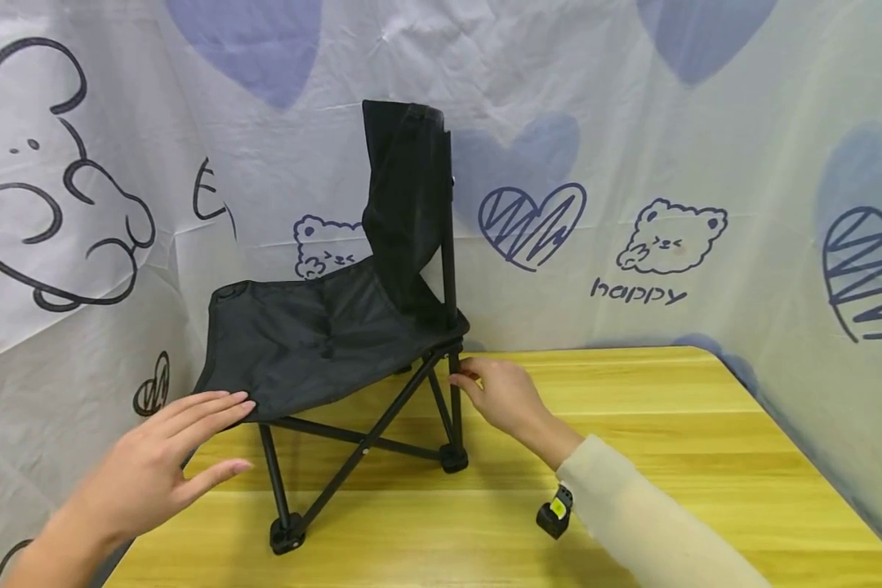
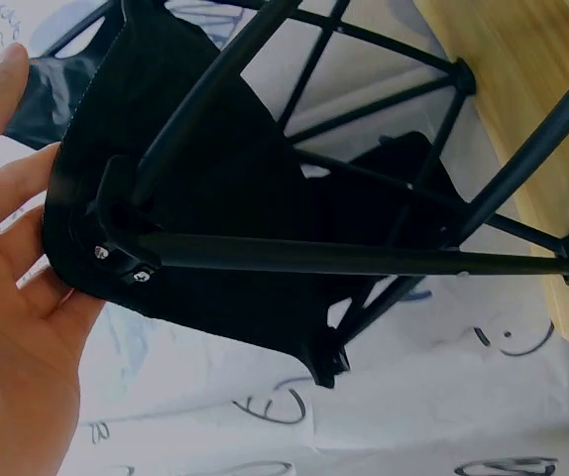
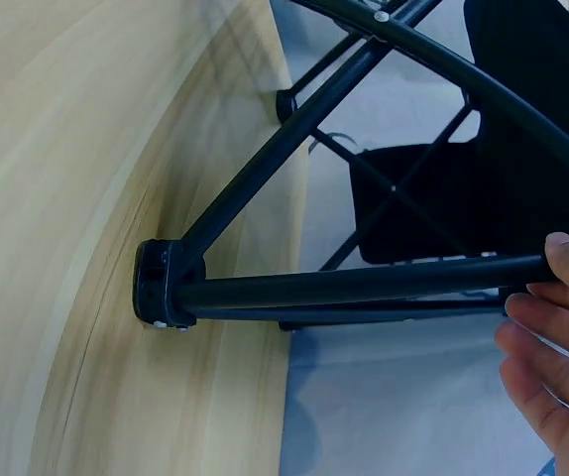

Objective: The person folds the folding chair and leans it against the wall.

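Note:
A black folding chair (image 1: 301,343) stands unfolded on the wooden table, its fabric backrest (image 1: 404,188) upright on the right side and its tube legs crossed below the seat. My left hand (image 1: 169,457) lies with straight fingers on the seat's front corner, thumb held apart. In the left wrist view those fingers touch the edge of the seat's underside (image 2: 225,169), near a bracket with two screws. My right hand (image 1: 503,396) pinches the upright rear leg tube (image 3: 364,285) between thumb and fingers, just under the seat. A plastic foot (image 3: 166,285) caps that leg on the table.
The yellow wood-grain table (image 1: 669,441) reaches to the right. A white cloth (image 1: 750,122) printed with hearts and bears hangs behind and at both sides. A small black strap piece with a yellow-green label (image 1: 559,508) shows by the right sleeve (image 1: 632,498).

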Action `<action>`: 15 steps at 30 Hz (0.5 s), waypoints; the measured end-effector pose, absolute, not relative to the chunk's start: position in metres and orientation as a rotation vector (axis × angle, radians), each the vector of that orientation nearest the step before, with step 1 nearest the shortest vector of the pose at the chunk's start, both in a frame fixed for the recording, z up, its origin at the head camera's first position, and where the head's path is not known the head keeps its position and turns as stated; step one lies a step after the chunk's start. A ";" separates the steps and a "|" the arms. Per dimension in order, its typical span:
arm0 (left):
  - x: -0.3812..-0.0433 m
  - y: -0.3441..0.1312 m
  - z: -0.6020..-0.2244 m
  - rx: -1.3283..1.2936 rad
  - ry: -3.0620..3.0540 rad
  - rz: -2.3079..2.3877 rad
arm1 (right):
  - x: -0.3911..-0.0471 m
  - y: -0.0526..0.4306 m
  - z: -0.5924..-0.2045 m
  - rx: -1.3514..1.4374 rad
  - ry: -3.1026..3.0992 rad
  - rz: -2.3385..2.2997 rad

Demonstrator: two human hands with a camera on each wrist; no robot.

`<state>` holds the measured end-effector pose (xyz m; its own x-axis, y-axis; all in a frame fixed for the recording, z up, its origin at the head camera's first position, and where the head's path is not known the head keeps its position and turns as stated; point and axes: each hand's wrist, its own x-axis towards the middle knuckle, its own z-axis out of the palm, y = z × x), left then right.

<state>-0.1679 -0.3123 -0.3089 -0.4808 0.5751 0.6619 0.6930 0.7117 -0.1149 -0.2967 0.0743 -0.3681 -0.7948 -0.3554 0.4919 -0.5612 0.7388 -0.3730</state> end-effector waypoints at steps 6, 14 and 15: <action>-0.168 -0.297 -0.308 -1.048 -2.174 -0.294 | -0.297 0.083 -0.368 0.633 -2.554 0.738; -0.165 -0.276 -0.306 -1.111 -2.131 -0.316 | -0.289 0.098 -0.363 0.517 -2.563 0.713; -0.165 -0.274 -0.305 -1.120 -2.126 -0.316 | -0.288 0.100 -0.361 0.510 -2.553 0.710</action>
